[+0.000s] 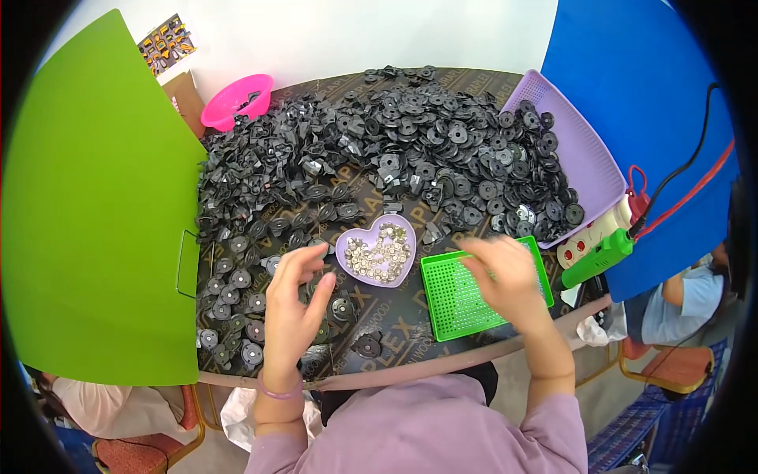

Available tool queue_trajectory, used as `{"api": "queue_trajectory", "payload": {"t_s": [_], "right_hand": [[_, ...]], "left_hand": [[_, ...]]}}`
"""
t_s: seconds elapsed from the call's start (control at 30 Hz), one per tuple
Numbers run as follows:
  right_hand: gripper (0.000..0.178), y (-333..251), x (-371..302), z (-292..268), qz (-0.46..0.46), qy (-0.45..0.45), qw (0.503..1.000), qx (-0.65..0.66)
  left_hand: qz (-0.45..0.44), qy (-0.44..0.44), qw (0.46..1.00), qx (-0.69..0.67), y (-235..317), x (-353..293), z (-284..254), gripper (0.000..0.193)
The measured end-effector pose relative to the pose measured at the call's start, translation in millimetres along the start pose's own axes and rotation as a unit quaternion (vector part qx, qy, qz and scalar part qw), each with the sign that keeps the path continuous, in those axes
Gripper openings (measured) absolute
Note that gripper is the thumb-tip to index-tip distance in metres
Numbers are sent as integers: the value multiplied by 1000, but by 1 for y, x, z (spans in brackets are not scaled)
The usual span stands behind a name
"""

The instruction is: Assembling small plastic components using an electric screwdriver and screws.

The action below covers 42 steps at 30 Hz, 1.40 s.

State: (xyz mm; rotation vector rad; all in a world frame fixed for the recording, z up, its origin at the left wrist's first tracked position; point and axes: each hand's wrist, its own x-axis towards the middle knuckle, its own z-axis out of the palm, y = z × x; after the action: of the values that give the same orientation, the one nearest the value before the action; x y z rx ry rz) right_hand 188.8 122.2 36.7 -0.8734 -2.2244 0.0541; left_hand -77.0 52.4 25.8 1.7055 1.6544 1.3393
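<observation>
My left hand [294, 304] hangs over the near left of the table, thumb and fingers apart, and I see nothing between them. Around it lie several round black plastic parts [253, 353] with metal centres. My right hand [505, 276] is above a green perforated tray [452, 308]. Its fingers are bent and smeared by motion, so whether they hold anything is not clear. Between my hands stands a lilac heart-shaped dish [346, 254] with many small silvery metal pieces [380, 257] in it. One black part [366, 344] lies alone near the front edge.
A big heap of black plastic parts [426, 126] spreads across the back. A pink bowl [237, 99] stands back left, a lilac basket [588, 150] right. Beside the tray lie a green corded tool [598, 262] and a bottle [592, 237]. Green [103, 213] and blue [632, 103] panels flank the table.
</observation>
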Motion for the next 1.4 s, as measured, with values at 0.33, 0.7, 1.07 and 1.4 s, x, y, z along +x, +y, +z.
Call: {"api": "queue_trajectory", "payload": {"t_s": [0.33, 0.7, 1.07, 1.4], "right_hand": [[23, 98, 16, 104, -20, -312, 935, -165], [41, 7, 49, 62, 72, -227, 895, 378], [8, 73, 44, 139, -90, -259, 961, -19], [9, 39, 67, 100, 220, -184, 885, 367]], "left_hand": [[-8, -50, 994, -101, 2, 13, 59, 25], [-270, -149, 672, -674, -27, 3, 70, 52], [-219, 24, 716, -663, -41, 6, 61, 40], [-248, -13, 714, -655, -40, 8, 68, 37]]}}
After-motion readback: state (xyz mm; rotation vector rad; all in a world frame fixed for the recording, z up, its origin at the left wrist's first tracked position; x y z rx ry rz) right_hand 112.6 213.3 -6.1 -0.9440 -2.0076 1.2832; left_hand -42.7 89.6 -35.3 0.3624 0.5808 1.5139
